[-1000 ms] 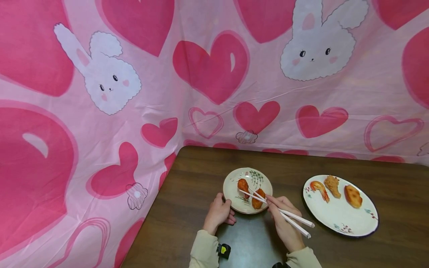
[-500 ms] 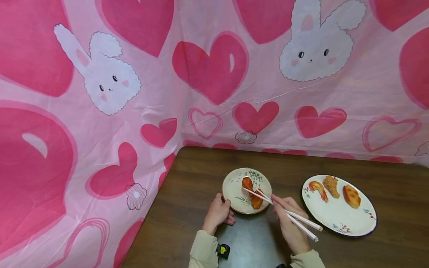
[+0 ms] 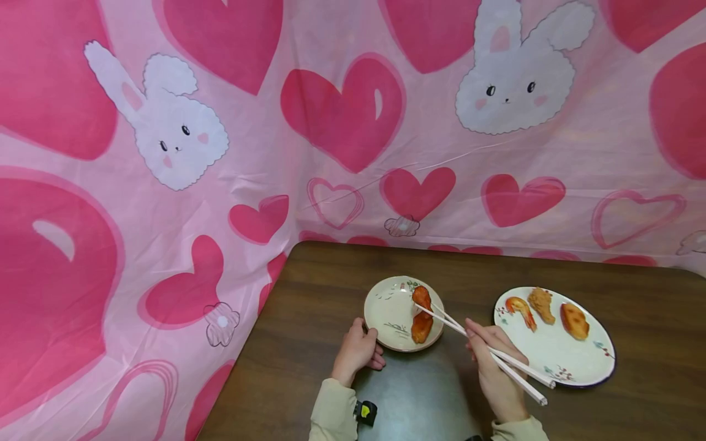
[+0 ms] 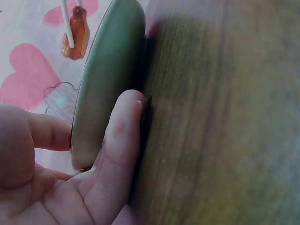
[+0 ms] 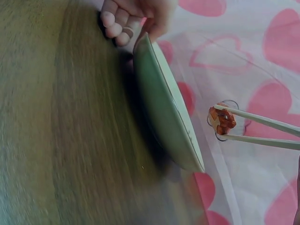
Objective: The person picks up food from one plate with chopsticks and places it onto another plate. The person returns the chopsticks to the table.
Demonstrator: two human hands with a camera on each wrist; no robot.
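Head view: your left hand [image 3: 357,349] is pinching the rim of the small plate [image 3: 380,318]; above that plate, your chopsticks [image 3: 452,325], which your right hand [image 3: 497,381] is gripping, are holding the drumstick [image 3: 422,296]. You are seemingly lifting it, the next move probably requiring steady pressure.

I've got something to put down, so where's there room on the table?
The table is bare left of the left hand, up to the pink cloth, and behind the oval plate. It's crowded at the small plate, where chopsticks in the right hand hold a food piece.
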